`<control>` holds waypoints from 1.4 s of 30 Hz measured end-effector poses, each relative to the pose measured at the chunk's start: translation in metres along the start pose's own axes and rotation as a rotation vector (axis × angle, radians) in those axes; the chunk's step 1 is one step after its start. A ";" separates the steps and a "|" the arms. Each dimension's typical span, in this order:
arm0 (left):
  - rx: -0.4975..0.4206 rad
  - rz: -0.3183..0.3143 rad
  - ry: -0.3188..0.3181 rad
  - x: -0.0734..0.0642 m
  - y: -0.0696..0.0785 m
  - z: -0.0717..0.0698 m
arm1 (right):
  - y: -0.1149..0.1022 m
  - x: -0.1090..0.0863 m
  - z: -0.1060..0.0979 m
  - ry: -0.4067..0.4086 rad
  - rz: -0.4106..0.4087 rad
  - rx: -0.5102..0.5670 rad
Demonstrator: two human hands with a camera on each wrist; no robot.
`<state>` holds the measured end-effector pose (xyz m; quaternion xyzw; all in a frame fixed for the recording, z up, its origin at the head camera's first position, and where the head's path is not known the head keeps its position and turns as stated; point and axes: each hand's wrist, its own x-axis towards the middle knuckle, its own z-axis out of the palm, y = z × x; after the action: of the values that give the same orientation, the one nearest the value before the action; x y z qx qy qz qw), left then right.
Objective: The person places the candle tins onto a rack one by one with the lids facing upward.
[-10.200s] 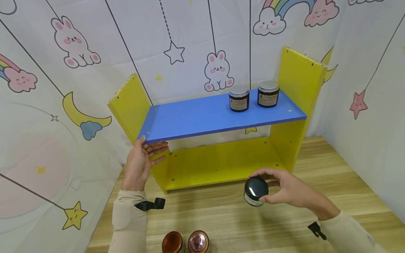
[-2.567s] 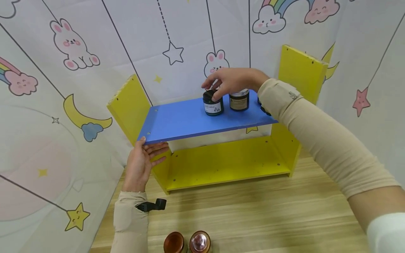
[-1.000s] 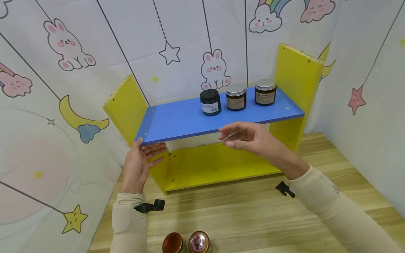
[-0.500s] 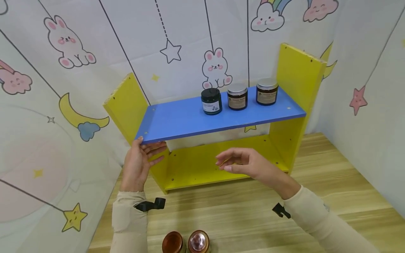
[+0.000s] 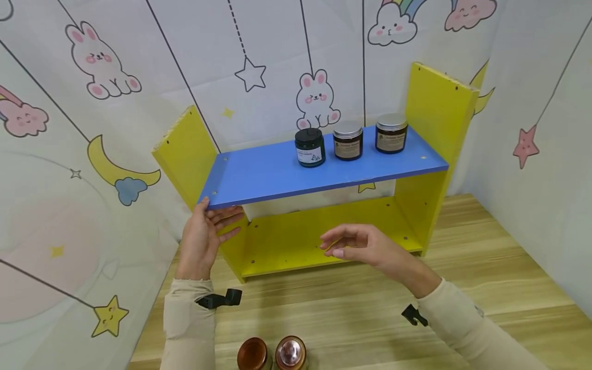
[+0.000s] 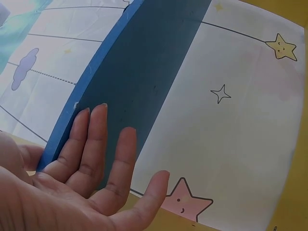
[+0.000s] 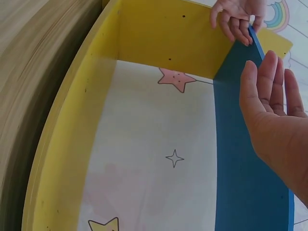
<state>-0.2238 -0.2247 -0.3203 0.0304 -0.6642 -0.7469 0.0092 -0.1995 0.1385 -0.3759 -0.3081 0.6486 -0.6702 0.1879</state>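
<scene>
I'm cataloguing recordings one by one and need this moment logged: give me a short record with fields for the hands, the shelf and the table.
Left hand: grips the blue board at its front left corner
Right hand: holds nothing, in front of the yellow frame
On board, left to right: black-lidded jar, silver-lidded jar, second silver-lidded jar
Table: two reddish-brown containers side by side, cut off by the picture's edge
</scene>
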 end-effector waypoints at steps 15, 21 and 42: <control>0.000 -0.016 -0.006 0.003 0.002 0.000 | 0.010 -0.006 -0.001 -0.038 -0.029 0.004; -0.024 -0.022 0.000 0.003 0.003 0.000 | 0.019 -0.012 0.004 -0.054 -0.021 0.018; -0.021 -0.019 0.011 0.002 -0.001 -0.001 | 0.051 -0.022 0.026 -0.073 0.069 0.031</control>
<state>-0.2260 -0.2256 -0.3210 0.0409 -0.6561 -0.7536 0.0060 -0.1735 0.1285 -0.4305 -0.3067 0.6411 -0.6616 0.2392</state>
